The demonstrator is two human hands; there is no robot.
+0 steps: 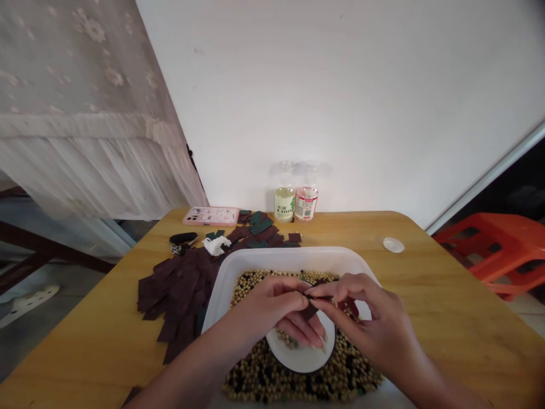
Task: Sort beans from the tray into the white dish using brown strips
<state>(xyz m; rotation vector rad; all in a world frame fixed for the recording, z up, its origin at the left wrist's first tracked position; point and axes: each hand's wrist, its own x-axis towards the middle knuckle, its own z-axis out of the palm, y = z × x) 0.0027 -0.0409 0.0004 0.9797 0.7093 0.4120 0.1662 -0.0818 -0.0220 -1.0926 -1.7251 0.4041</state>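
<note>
Light-wood table (426, 318): white plastic rect. tray (289, 258) at 6 o'clock, w/ tan & dark beans (298, 380) and round white dish (302, 358). 2 clear plastic bottles (296, 196) at 12 o'clock, one reading "C100". Left hand (264, 307) and right hand (366, 312), both narrow, pinch 1 dark-brown strip (313, 304) above dish.

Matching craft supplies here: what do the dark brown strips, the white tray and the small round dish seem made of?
The dark brown strips look like thin matte card or abrasive paper: flat, cut edges. The white tray looks like smooth moulded plastic. The round dish looks like glossy enamelware, judging by its dark rim.
</note>
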